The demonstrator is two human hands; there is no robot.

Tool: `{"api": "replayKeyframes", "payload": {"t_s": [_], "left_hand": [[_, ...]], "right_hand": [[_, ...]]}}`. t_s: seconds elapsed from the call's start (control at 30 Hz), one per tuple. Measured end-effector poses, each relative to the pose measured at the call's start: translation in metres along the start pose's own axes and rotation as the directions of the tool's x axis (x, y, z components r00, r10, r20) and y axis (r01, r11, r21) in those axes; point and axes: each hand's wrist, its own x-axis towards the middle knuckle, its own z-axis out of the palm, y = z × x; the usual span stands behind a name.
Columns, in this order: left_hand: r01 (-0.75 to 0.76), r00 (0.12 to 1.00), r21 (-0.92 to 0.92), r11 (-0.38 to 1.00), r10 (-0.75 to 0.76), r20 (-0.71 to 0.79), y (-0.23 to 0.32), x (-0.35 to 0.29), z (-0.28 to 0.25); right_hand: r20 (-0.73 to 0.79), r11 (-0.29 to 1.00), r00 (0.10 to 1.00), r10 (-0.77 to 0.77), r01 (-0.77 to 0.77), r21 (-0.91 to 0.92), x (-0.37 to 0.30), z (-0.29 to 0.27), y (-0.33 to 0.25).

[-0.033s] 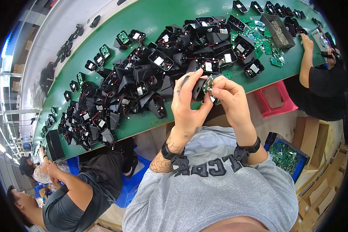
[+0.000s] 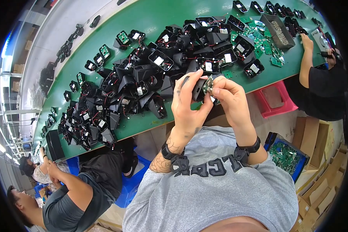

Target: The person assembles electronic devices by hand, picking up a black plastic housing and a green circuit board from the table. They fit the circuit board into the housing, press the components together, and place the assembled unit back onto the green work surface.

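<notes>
My left hand (image 2: 189, 101) is wrapped round a black plastic housing (image 2: 198, 89), holding it above the near edge of the green table. A small green circuit board (image 2: 207, 84) stands tilted at the housing's open side. Between thumb and fingertips, my right hand (image 2: 231, 96) pinches that board by its right edge. Whether the board touches the housing's rim cannot be made out, and my left fingers hide much of the housing. Just beyond my hands, a large heap of similar black housings (image 2: 143, 73), with red wires and white parts inside, covers the table.
Loose green circuit boards (image 2: 261, 38) and a metal tray of small parts (image 2: 280, 33) lie at the far right of the green table (image 2: 150, 125). One co-worker (image 2: 317, 85) sits at the right beside a pink stool (image 2: 276, 100); another (image 2: 77, 189) sits at the left. A blue crate of boards (image 2: 286, 156) stands low right.
</notes>
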Motion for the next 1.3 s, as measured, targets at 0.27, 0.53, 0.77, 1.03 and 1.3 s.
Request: {"api": "replayKeyframes", "payload": {"t_s": [0.27, 0.53, 0.77, 1.03, 1.3], "left_hand": [[-0.052, 0.999, 0.035, 0.998, 0.051, 0.008, -0.003, -0.001, -0.001], [-0.087, 0.996, 0.062, 0.994, 0.088, -0.012, -0.004, -0.001, -0.001], [-0.133, 0.991, 0.15, 0.98, 0.136, -0.013, 0.004, 0.0, -0.003], [-0.033, 0.999, 0.024, 0.999, 0.033, -0.015, 0.004, -0.007, -0.001], [0.368, 0.929, -0.377, 0.85, -0.348, 0.124, 0.01, -0.005, -0.005]], "right_hand": [[0.017, 0.999, 1.0, 0.014, -0.015, 0.052, -0.002, 0.002, 0.001], [0.03, 0.984, 0.998, 0.047, -0.051, 0.168, -0.001, 0.002, 0.003], [0.058, 0.97, 0.989, 0.136, -0.145, 0.197, -0.002, 0.001, -0.003], [0.072, 0.989, 0.987, 0.141, -0.144, 0.027, 0.002, -0.006, -0.008], [0.023, 0.988, 0.999, 0.024, -0.02, -0.151, 0.0, -0.005, -0.009]]}}
